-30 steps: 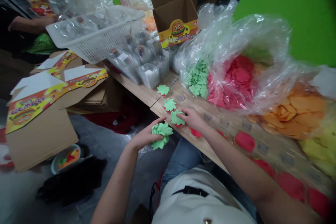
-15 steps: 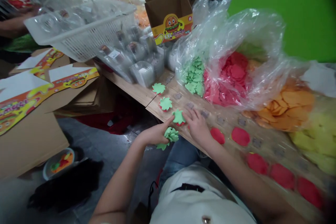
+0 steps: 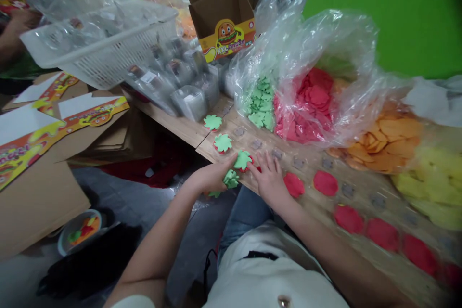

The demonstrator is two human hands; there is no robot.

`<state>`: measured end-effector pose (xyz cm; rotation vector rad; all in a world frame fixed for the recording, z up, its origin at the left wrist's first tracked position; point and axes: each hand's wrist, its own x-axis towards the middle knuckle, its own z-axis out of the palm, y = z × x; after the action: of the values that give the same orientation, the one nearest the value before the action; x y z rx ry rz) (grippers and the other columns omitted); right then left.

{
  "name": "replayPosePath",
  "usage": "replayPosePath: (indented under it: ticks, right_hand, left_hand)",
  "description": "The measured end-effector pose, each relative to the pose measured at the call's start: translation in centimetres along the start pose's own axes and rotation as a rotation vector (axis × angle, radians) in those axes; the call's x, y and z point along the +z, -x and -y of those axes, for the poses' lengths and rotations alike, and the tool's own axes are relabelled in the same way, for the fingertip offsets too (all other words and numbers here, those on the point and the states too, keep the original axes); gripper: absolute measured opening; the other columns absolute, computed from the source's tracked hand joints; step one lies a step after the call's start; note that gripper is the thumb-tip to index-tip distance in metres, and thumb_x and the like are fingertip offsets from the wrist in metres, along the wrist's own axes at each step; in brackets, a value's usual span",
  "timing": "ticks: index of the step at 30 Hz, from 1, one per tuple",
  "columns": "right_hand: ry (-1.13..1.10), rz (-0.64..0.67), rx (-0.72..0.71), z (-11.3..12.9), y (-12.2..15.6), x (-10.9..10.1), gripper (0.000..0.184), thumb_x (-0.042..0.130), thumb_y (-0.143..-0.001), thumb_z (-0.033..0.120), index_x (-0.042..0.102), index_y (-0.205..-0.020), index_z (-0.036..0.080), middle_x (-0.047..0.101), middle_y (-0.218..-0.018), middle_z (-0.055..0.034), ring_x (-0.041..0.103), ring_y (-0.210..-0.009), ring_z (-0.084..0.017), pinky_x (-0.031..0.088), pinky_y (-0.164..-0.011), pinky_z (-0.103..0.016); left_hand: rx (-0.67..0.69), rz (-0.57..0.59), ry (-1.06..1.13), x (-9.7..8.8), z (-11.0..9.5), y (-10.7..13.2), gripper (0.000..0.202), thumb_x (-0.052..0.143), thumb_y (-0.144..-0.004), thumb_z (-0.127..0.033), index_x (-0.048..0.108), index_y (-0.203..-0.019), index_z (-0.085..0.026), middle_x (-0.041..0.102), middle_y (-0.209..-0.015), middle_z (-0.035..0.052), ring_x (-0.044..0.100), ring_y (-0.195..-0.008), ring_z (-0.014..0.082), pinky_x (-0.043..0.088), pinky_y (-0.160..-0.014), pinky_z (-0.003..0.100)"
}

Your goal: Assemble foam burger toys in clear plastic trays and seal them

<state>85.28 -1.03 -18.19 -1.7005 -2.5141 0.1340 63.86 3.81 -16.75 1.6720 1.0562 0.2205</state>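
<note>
My left hand is closed round a bunch of green leaf-edged pieces at the table's front edge. Its forefinger reaches to a single green flower-like piece that lies on a red disc. On the other side of that piece rests my right hand, fingers stretched out over the wood, with a fingertip at the red rim. Two more green-topped stacks, a nearer one and a farther one, lie to the left along the table. Right of my right hand is a bare red disc.
Clear bags hold more green pieces and red pieces. Orange discs and yellow pieces lie to the right. Behind stand clear plastic packs, a white basket and a burger-printed box. Another person's arm shows far left.
My right hand has drawn slightly back from the green piece, leaving more of its red rim showing. My left hand stays beside it. The whole view has shifted a little.
</note>
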Motion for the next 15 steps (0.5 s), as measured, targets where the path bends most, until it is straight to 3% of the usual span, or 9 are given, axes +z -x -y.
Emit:
replayPosePath:
  ticks: [6, 10, 15]
  right_hand:
    - [-0.025, -0.061, -0.023, -0.1, -0.7, -0.3, 0.04, 0.039, -0.085, 0.015, 0.05, -0.123, 0.022, 0.038, -0.137, -0.0102, 0.016, -0.133, -0.028, 0.02, -0.103, -0.047]
    - [-0.027, -0.042, -0.165, 0.4, -0.5, 0.1, 0.044, 0.044, -0.084, 0.017, 0.045, -0.127, 0.026, 0.029, -0.141, -0.0107, 0.011, -0.134, -0.029, 0.017, -0.104, -0.049]
    - [-0.017, -0.031, -0.157, 0.5, -0.8, 0.6, 0.046, 0.046, -0.083, 0.018, 0.043, -0.128, 0.028, 0.027, -0.143, -0.0104, 0.009, -0.134, -0.029, 0.017, -0.104, -0.049]
  left_hand:
    - [0.007, 0.063, 0.036, 0.9, 0.5, -0.6, 0.099, 0.063, -0.047, -0.007, 0.025, -0.138, -0.016, 0.062, -0.106, 0.0092, 0.06, -0.081, 0.0227, 0.041, -0.066, 0.022]
    - [0.038, 0.164, 0.011, -0.6, 0.4, -0.2, 0.1, 0.064, -0.051, -0.011, 0.019, -0.139, -0.018, 0.057, -0.115, 0.0083, 0.059, -0.086, 0.0204, 0.042, -0.072, 0.023]
    - [0.032, 0.216, -0.019, -1.9, 0.5, 1.1, 0.098, 0.058, -0.06, -0.012, 0.004, -0.141, -0.022, 0.058, -0.111, 0.0044, 0.058, -0.087, 0.0171, 0.042, -0.077, 0.026]
